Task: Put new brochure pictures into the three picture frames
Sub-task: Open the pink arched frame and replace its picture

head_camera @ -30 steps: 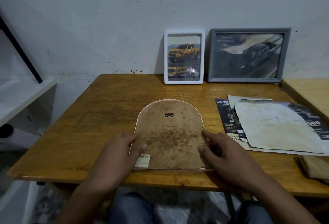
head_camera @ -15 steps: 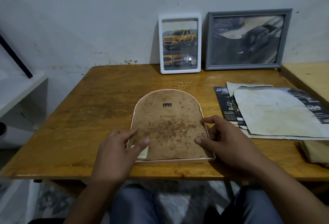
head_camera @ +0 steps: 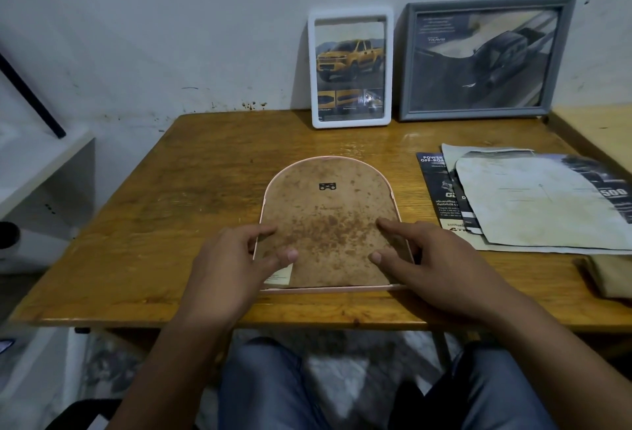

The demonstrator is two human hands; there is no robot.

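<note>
An arched pink picture frame [head_camera: 328,224] lies face down on the wooden table [head_camera: 171,224], its stained brown backing board up. My left hand [head_camera: 236,262] rests on its lower left edge, thumb and forefinger spread on the board. My right hand [head_camera: 427,258] rests on its lower right edge, fingers straight. A white frame [head_camera: 350,67] with a yellow truck picture and a grey frame [head_camera: 485,56] with a dark truck picture lean upright against the wall at the back. Brochure sheets [head_camera: 533,200] lie stacked to the right.
A folded tan cloth [head_camera: 612,275] lies at the table's right front. A second wooden surface [head_camera: 595,128] adjoins on the right. A white shelf [head_camera: 37,169] with a black bar stands on the left. My knees show below the front edge.
Both hands have slid a little farther onto the backing board, fingers spreading. The view has tilted slightly. The frame stays in place.
</note>
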